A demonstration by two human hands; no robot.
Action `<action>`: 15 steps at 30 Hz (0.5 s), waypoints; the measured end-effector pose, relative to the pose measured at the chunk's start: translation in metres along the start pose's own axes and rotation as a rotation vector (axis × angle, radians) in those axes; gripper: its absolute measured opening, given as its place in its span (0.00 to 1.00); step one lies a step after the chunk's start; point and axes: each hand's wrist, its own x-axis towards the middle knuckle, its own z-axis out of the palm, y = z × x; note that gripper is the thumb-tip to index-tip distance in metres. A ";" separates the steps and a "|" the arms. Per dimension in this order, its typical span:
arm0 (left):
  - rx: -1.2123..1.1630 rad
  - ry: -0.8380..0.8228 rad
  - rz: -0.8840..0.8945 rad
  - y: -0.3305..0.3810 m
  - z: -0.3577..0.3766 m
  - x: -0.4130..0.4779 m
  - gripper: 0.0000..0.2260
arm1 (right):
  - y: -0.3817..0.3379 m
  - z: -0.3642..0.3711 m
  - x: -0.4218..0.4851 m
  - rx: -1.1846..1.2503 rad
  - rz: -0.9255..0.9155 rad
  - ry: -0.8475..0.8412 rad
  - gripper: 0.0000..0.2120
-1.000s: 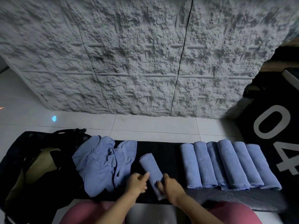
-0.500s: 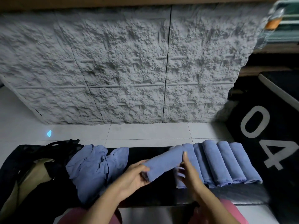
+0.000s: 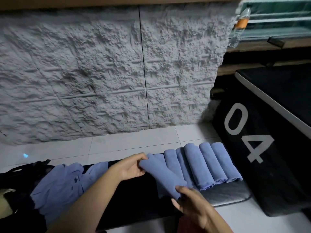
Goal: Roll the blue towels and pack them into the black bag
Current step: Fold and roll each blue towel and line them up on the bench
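Observation:
A freshly rolled blue towel (image 3: 161, 175) is held between both hands, just left of a row of several rolled blue towels (image 3: 207, 163) on a black mat (image 3: 223, 194). My left hand (image 3: 131, 167) grips its far end. Nearer me, my right hand (image 3: 191, 204) pinches the other end. A heap of unrolled blue towels (image 3: 62, 184) lies at the left. The black bag (image 3: 15, 204) sits at the far left edge, partly cut off, its mouth open.
A rough grey stone-pattern wall (image 3: 101, 73) rises behind the white tiled floor (image 3: 126, 145). A black box marked 04 (image 3: 262, 148) stands at the right. A plastic bottle (image 3: 239, 27) hangs at the upper right.
Both hands lifted the rolled towel off the mat and carried it right, up against the row of rolled towels. The view has swung to the right.

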 end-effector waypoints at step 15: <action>0.290 0.377 0.223 -0.020 0.091 0.108 0.09 | 0.024 -0.008 0.070 0.319 -0.403 0.585 0.16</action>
